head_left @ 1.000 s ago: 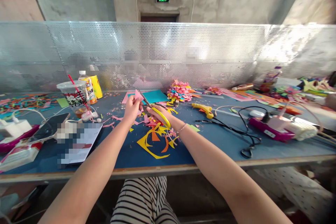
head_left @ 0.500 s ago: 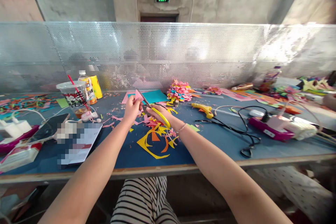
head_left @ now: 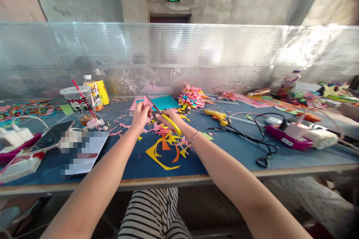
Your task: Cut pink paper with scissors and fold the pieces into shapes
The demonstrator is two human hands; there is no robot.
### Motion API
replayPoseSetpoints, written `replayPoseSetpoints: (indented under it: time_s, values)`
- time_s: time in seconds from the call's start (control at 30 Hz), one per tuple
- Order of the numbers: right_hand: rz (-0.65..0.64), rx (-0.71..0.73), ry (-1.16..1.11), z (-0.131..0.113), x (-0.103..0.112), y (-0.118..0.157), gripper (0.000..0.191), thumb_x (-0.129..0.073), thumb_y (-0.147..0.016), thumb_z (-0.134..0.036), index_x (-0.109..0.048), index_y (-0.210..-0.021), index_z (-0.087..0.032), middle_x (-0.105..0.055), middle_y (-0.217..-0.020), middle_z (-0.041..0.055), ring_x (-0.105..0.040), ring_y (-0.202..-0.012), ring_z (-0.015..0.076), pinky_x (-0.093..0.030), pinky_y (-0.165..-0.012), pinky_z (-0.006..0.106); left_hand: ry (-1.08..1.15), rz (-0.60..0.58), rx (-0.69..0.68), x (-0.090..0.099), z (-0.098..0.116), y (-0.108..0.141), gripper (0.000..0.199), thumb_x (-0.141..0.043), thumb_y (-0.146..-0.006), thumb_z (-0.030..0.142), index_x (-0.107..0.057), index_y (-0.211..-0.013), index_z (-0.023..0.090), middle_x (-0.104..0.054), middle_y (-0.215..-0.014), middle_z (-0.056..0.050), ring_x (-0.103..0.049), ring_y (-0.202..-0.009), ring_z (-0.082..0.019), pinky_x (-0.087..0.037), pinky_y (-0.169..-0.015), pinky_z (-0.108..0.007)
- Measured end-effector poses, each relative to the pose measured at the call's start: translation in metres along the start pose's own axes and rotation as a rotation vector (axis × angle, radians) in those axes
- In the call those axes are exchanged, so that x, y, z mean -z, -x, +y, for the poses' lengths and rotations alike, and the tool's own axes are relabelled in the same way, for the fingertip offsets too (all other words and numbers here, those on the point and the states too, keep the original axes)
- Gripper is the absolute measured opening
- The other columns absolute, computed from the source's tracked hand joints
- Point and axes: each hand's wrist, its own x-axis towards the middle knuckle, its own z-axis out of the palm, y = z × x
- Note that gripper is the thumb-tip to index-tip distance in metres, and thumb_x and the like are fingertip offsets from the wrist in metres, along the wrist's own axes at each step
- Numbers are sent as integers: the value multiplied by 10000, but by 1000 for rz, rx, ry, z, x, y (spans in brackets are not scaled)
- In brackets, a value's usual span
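Observation:
Over the middle of the table, my left hand [head_left: 141,114] pinches a small piece of pink paper [head_left: 147,101]. My right hand [head_left: 167,119] is wrapped round yellow-handled scissors [head_left: 174,125], whose blades point up and left at the pink paper. Whether the blades are parted around the paper is hard to make out. Behind the hands lies a teal paper sheet [head_left: 165,102], with pink paper to its left. Under and in front of my hands are paper scraps, among them a curved yellow offcut [head_left: 157,160]. A pink, yellow and blue paper flower ball [head_left: 192,97] stands just beyond my right hand.
A yellow glue gun [head_left: 216,117] lies right of centre, near black cables [head_left: 263,142] and a purple power strip [head_left: 288,138]. On the left stand a plastic cup with a red straw [head_left: 80,104] and a bottle [head_left: 97,97]. A perforated metal screen [head_left: 168,59] rises behind.
My left hand and the pink paper have shifted very slightly. The scissor blades have tilted a little. Otherwise things look the same.

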Motion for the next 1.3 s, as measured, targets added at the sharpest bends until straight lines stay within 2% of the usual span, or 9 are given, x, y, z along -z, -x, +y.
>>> replayPoseSetpoints:
  time_s: [0.17, 0.4, 0.57, 0.87, 1.1, 1.3]
  values:
    - [-7, 15, -10, -3, 2, 3, 439, -391, -744, -556, -514, -675, -140, -469, -568, -7, -399, -498, 76, -273, -459, 196, 60, -37, 9, 1, 0, 1, 118, -446, -738, 298, -424, -703, 187, -470, -552, 33, -441, -429, -76, -374, -437, -210]
    - [-131, -22, -210, -20, 8, 11, 429, -329, -781, -561, -435, -673, -160, -435, -522, -29, -370, -435, 56, -302, -443, 191, 46, -65, 11, -1, -4, 1, 118, -444, -737, 274, -418, -657, 191, -461, -522, 33, -434, -426, -80, -361, -434, -210]
    - [-154, -45, -220, -23, 11, 10, 448, -339, -771, -578, -403, -616, -163, -407, -483, -36, -343, -414, 52, -296, -430, 197, 42, -79, 2, -2, -3, 2, 128, -450, -721, 238, -408, -610, 193, -463, -512, 27, -436, -430, -85, -351, -435, -214]
    - [-75, -61, -207, -17, 5, 8, 452, -340, -765, -579, -455, -657, -156, -461, -554, -15, -401, -481, 70, -333, -483, 208, 49, -164, 27, -1, 1, 4, 167, -469, -717, 258, -419, -576, 185, -440, -486, 32, -400, -396, -74, -325, -420, -216]
    - [-13, -29, -95, -14, 2, 7, 476, -306, -779, -562, -449, -583, -152, -455, -505, -9, -398, -492, 82, -309, -492, 217, 179, -216, 167, -3, 4, 6, 165, -503, -697, 296, -420, -611, 182, -474, -521, 32, -433, -422, -68, -344, -427, -201]
    - [14, -38, -109, -11, 1, 5, 482, -302, -779, -561, -472, -595, -149, -474, -502, -2, -421, -471, 85, -313, -468, 212, 217, -229, 190, -4, 4, 7, 166, -518, -685, 280, -421, -601, 175, -478, -513, 29, -447, -419, -65, -346, -413, -189]
